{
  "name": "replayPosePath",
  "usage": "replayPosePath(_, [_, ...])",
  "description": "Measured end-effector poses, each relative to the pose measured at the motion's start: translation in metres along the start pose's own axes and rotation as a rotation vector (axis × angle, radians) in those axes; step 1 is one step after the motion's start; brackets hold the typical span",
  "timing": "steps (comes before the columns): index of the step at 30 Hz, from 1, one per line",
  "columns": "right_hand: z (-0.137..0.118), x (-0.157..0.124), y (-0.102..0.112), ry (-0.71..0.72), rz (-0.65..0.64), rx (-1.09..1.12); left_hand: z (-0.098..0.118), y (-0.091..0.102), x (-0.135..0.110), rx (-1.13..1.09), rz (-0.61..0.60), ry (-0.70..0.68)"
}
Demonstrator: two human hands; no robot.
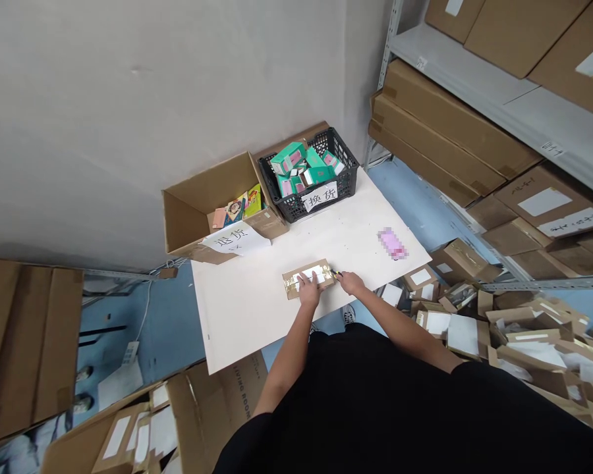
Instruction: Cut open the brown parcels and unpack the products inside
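A small taped cardboard box point(290, 284) with a white label lies on the white table point(247, 309) close to its front edge. My left hand point(310, 288) rests on top of the box, fingers spread across the label. In my right hand point(350, 283) is a utility knife point(335, 272), dark with a touch of yellow, gripped in closed fingers. Its tip meets the right end of the box; whether the blade is in the tape is too small to tell.
At the table's back stand an open cardboard carton point(188, 224) with colourful packets and a black plastic basket point(296, 209) of green boxes. A pixelated pink item point(392, 243) lies right. Opened boxes point(538, 336) cover the floor beside a loaded shelf point(504, 99).
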State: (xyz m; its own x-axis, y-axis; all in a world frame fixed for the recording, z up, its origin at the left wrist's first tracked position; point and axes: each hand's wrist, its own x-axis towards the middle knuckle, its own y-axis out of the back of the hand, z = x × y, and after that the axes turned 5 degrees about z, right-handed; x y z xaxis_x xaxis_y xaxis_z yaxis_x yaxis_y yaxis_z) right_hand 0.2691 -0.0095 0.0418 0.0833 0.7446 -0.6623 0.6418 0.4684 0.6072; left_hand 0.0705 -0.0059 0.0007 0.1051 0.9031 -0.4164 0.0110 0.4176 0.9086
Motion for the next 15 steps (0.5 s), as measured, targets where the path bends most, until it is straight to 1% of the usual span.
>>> replayPosePath(2, [0.010, -0.006, -0.003, 0.004, -0.018, 0.007, 0.002, 0.004, -0.001, 0.003, 0.001, 0.013])
replayPosePath(4, [0.021, -0.009, -0.005, 0.015, -0.022, 0.047, 0.002, 0.011, 0.001, 0.001, -0.004, 0.026])
replayPosePath(7, [0.029, -0.007, -0.013, 0.014, 0.076, 0.249, -0.013, 0.030, 0.011, -0.024, -0.037, 0.006])
replayPosePath(9, [0.026, -0.003, -0.022, -0.024, 0.121, 0.411, -0.032, 0.044, 0.019, -0.042, -0.025, -0.043])
replayPosePath(11, [0.016, 0.003, -0.035, -0.064, 0.100, 0.504, -0.052, 0.053, 0.024, -0.037, 0.014, -0.066])
replayPosePath(13, [0.005, 0.011, -0.048, -0.102, 0.085, 0.523, -0.067, 0.054, 0.024, -0.011, 0.030, -0.060])
replayPosePath(15, [-0.007, 0.021, -0.058, -0.142, 0.118, 0.502, -0.072, 0.048, 0.016, 0.023, 0.041, -0.028])
